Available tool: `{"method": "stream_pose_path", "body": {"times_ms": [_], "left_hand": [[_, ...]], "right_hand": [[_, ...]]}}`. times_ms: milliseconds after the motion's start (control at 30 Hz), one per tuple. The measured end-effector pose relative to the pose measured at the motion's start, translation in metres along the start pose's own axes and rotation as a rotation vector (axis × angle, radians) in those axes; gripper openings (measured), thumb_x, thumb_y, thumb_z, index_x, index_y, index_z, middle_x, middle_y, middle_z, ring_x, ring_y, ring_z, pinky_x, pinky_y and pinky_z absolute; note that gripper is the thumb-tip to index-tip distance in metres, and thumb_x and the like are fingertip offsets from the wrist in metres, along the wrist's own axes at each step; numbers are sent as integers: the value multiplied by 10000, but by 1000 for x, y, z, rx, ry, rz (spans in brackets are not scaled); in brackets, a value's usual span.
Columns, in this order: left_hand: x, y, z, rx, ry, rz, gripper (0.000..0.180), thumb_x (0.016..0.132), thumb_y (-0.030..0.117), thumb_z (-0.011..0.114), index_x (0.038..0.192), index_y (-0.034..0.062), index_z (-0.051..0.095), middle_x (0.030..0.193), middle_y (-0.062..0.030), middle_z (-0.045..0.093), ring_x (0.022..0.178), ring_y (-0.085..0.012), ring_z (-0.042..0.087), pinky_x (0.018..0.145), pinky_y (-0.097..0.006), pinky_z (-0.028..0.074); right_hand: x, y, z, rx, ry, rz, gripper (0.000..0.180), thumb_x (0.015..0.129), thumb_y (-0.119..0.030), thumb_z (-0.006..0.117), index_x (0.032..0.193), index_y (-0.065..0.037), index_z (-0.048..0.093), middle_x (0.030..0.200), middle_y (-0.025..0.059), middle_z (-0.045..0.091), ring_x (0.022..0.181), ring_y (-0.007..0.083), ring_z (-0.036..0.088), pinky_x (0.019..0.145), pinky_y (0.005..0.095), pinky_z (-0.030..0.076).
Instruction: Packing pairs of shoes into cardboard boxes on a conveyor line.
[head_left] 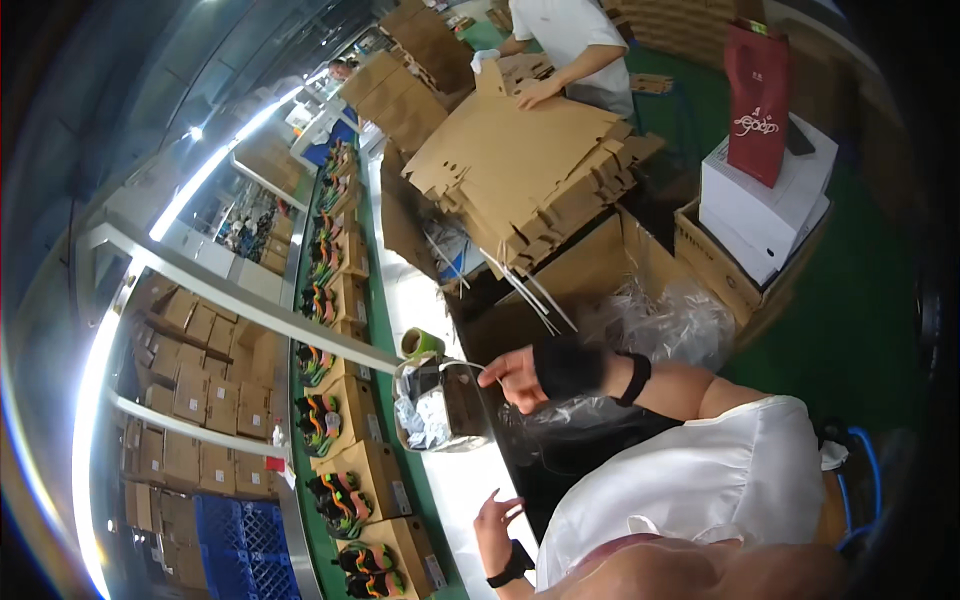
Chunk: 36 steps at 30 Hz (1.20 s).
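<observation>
My right hand (518, 380), with a black wrap over the palm and a black band at the wrist, reaches over the white ledge (475, 490). Its fingers are apart, and the fingertips are beside a small bin (465, 400) of crumpled pale paper; nothing shows in its grasp. Lower down, my left hand (494, 522) hovers at the ledge's edge, fingers spread and holding nothing, a dark watch on its wrist. A roll of green tape (421, 342) stands beyond the bin. Along the green conveyor belt (388, 325) run cardboard boxes (362, 487) with black, orange and green shoes (320, 425).
A co-worker (580, 50) rests a hand on stacked flat cardboard (520, 150). Clear plastic wrap (665, 325) fills a large carton near my right arm. A red bag (757, 105) stands on a white box (765, 200). A white metal frame (250, 300) crosses the belt.
</observation>
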<state>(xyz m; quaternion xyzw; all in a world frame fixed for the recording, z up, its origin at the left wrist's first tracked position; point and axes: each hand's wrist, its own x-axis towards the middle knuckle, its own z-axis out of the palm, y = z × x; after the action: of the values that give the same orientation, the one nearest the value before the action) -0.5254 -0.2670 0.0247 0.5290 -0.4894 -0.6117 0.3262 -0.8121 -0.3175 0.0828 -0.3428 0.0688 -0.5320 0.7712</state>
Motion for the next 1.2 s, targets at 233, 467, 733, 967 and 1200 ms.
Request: {"method": "stream_pose_path", "body": {"times_ms": [233, 467, 733, 967, 1200], "left_hand": [[20, -142, -51, 265, 17, -340, 406, 791, 328, 531, 908, -61, 545, 714, -98, 591, 671, -148, 549, 588, -246, 432], [-9, -151, -57, 233, 99, -474, 357, 801, 291, 517, 842, -63, 525, 716, -111, 588, 642, -166, 560, 582, -269, 451], [-33, -116, -44, 126, 312, -406, 402, 820, 299, 478, 959, -77, 501, 823, -160, 610, 718, -215, 594, 669, -338, 472], [-87, -148, -80, -203, 697, -351, 321, 819, 208, 444, 811, -112, 459, 671, -174, 561, 597, -249, 600, 481, -322, 511], [-174, -197, -127, -391, 941, -382, 272, 806, 211, 464, 794, -60, 483, 628, -138, 563, 500, -204, 575, 419, -270, 480]], "right_hand": [[-85, 111, -139, -321, 409, 636, 181, 735, -94, 517, 905, -58, 567, 655, 11, 514, 488, 72, 447, 438, 209, 372], [-135, 152, -172, -758, 497, 932, 106, 673, -114, 499, 691, -128, 603, 560, 4, 516, 417, 80, 436, 379, 214, 339], [-82, 150, -168, -1066, 194, 738, 104, 690, -171, 539, 703, -89, 601, 606, 56, 555, 511, 148, 507, 477, 269, 413], [32, 183, -132, -1228, -307, 72, 135, 694, -194, 552, 726, -72, 599, 633, 73, 569, 558, 170, 527, 530, 282, 434], [134, 192, 2, -1358, -313, 249, 268, 688, -247, 595, 879, -61, 570, 682, 91, 565, 685, 191, 559, 629, 305, 437]]}}
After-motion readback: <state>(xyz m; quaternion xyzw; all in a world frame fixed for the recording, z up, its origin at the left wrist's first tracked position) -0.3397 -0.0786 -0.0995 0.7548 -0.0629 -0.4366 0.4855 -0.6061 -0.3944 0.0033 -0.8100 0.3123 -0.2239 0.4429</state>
